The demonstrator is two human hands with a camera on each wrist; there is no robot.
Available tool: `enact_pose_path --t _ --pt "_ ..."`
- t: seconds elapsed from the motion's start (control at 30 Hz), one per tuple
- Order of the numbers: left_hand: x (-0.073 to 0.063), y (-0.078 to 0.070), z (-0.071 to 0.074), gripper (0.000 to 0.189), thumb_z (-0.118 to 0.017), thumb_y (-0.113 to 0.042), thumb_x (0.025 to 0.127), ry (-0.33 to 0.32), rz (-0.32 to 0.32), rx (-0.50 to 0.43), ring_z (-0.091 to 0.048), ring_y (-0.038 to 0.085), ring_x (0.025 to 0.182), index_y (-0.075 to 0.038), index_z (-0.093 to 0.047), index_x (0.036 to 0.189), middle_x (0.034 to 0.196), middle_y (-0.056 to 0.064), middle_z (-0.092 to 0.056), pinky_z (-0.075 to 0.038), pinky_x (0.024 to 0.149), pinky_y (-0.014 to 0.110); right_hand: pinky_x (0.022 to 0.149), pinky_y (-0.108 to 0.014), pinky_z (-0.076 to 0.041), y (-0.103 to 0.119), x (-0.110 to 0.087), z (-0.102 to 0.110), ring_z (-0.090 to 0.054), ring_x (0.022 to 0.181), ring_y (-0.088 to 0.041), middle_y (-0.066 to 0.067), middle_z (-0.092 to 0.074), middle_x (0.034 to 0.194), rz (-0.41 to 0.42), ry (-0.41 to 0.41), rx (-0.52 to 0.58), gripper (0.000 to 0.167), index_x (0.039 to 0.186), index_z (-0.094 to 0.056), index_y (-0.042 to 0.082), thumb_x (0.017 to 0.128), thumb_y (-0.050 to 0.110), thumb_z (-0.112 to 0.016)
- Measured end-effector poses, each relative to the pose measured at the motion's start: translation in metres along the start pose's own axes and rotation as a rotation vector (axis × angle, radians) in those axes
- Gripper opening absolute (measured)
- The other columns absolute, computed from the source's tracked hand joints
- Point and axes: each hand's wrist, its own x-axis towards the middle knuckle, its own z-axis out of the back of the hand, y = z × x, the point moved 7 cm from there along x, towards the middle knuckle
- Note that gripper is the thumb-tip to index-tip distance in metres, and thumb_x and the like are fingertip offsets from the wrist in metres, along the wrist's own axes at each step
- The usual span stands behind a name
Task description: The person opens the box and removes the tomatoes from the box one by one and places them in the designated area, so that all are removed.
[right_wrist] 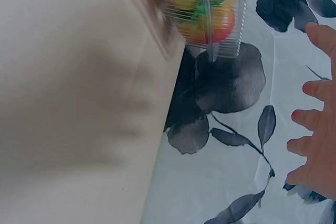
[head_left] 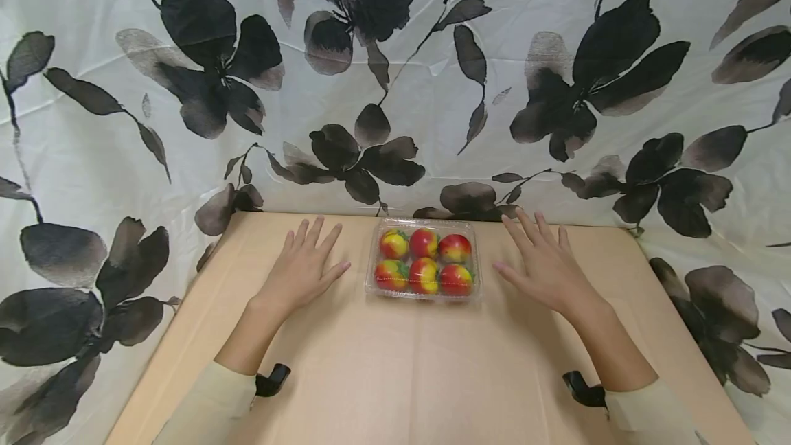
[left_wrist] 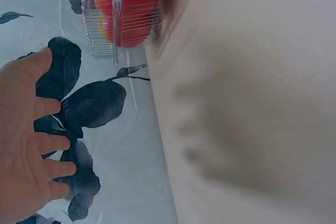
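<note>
A clear plastic box [head_left: 423,298] holds several red and yellow fruits [head_left: 423,275] in two rows, near the far edge of the table. To its left my left hand [head_left: 301,270] hovers with fingers spread, apart from the box. On the other side my right hand [head_left: 544,273] is held the same way, also touching nothing. The left wrist view shows my left palm [left_wrist: 21,145] and the box's side [left_wrist: 116,19] beyond it. In the right wrist view, my right hand [right_wrist: 320,124] is at the edge, with the box's ribbed wall [right_wrist: 226,45] above left.
The light wood-coloured table [head_left: 420,376] reaches toward me from the box. A white cloth [head_left: 469,108] with dark flowers hangs behind the table and shows at both sides. Each wrist wears a black strap mount [head_left: 272,380].
</note>
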Motion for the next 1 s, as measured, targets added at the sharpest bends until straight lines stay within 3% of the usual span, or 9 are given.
enact_pose_path --t 0.47,0.73,1.0 --pt "0.0 -0.002 -0.002 0.076 -0.057 -0.053 0.102 0.03 -0.032 -0.043 -0.025 0.055 0.151 -0.01 -0.036 0.161 0.166 0.029 -0.025 -0.021 0.125 0.071 0.12 -0.083 -0.006 0.03 0.005 -0.007 -0.011 0.156 -0.051 -0.018 -0.018 0.172 0.073 0.036 0.004 0.086 0.164 -0.028 0.018 0.096 0.057 -0.063" --pt "0.0 -0.003 -0.009 0.077 -0.06 -0.05 0.101 0.041 -0.052 -0.135 -0.029 0.054 0.15 -0.008 -0.035 0.16 0.164 0.03 -0.029 -0.027 0.124 0.07 0.121 -0.082 -0.007 0.044 0.01 -0.016 -0.013 0.157 -0.048 -0.013 -0.019 0.172 0.121 0.063 0.033 0.087 0.163 -0.031 0.02 0.093 0.058 -0.067" --pt "0.0 -0.006 -0.019 0.077 -0.06 -0.051 0.101 0.067 -0.063 -0.142 -0.033 0.052 0.149 -0.009 -0.036 0.16 0.163 0.029 -0.032 -0.027 0.125 0.067 0.12 -0.082 -0.011 0.058 0.015 -0.023 -0.018 0.156 -0.048 -0.014 -0.024 0.171 0.151 0.062 0.061 0.085 0.161 -0.037 0.022 0.091 0.061 -0.067"
